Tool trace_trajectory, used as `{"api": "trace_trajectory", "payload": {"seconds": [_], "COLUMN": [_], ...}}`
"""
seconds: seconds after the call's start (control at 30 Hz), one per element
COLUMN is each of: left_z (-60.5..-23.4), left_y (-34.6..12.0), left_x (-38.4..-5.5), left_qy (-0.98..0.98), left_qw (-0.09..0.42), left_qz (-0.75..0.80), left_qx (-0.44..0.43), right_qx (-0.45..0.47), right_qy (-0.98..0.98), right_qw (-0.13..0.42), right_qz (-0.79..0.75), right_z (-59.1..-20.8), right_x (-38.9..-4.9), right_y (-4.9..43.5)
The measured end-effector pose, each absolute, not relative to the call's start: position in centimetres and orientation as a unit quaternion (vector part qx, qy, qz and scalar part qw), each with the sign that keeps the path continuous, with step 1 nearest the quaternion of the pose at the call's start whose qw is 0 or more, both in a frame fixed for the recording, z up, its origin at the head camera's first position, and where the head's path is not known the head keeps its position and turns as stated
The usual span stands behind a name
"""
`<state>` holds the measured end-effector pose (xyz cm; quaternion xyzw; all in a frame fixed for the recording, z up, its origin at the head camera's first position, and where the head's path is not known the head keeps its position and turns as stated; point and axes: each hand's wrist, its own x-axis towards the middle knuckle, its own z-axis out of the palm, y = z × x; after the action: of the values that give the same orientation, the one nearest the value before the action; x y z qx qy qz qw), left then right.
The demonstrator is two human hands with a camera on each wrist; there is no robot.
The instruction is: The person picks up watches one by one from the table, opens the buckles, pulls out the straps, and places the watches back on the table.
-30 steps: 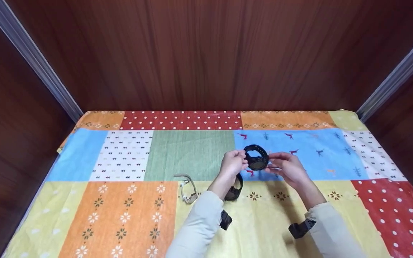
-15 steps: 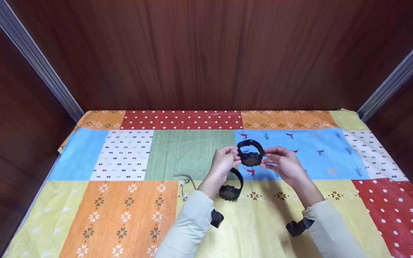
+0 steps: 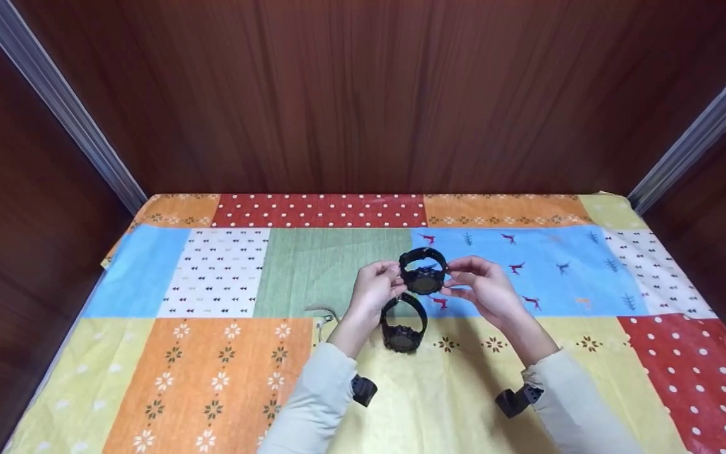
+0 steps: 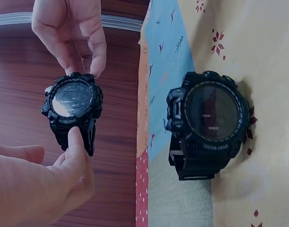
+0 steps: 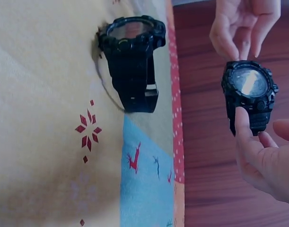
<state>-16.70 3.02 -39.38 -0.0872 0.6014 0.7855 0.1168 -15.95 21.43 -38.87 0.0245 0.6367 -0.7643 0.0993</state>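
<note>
Between my two hands a black digital sport watch (image 3: 425, 285) is held up over the cloth, its strap buckled into a loop and its face toward me. My left hand (image 3: 374, 291) pinches its left side, and my right hand (image 3: 484, 287) pinches the opposite side with the fingertips. A second, similar black watch (image 4: 213, 113) stands on the cloth just below, strap also looped. In the right wrist view the standing watch (image 5: 132, 56) shows its strap side. Left of it lies a thin, light-coloured watch strap (image 3: 323, 318), the rest hidden behind my left forearm.
A patchwork-print cloth (image 3: 212, 378) covers the table. Dark wood-grain panels (image 3: 350, 94) rise behind it and at both sides, with metal strips (image 3: 703, 126) at the corners. Small black cameras (image 3: 517, 400) sit at my wrists.
Both hands have carried the held watch to the left, turning its face a little more upright. The standing watch, partly covered by the left hand before, now shows fully, while the light strap is more hidden.
</note>
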Motion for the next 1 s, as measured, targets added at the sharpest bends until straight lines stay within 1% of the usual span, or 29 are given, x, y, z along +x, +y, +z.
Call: {"api": "trace_trajectory", "payload": {"seconds": [0.27,0.53,0.73,1.0], "left_z": [-39.5,-39.5,-39.7,-39.8], "left_y": [2.0,1.1,0.8,0.5], "left_x": [-16.5,-16.3,-16.4,-16.5], "left_qy": [0.595,0.612,0.618,0.626], "left_qw": [0.088,0.075,0.079,0.098], "left_qz": [0.791,0.780,0.775,0.766], "left_qx": [-0.108,-0.109,-0.109,-0.112], "right_qx": [0.014,0.007,0.007,0.014], "right_qy": [0.629,0.624,0.628,0.632], "right_qw": [0.107,0.112,0.114,0.121], "right_qz": [-0.769,-0.773,-0.770,-0.765], "right_z": [-38.7,-38.8,-38.8,-38.7], "right_x": [-15.8,-15.7,-15.6,-15.9], "right_y": [20.1,19.1,18.8,18.7]}}
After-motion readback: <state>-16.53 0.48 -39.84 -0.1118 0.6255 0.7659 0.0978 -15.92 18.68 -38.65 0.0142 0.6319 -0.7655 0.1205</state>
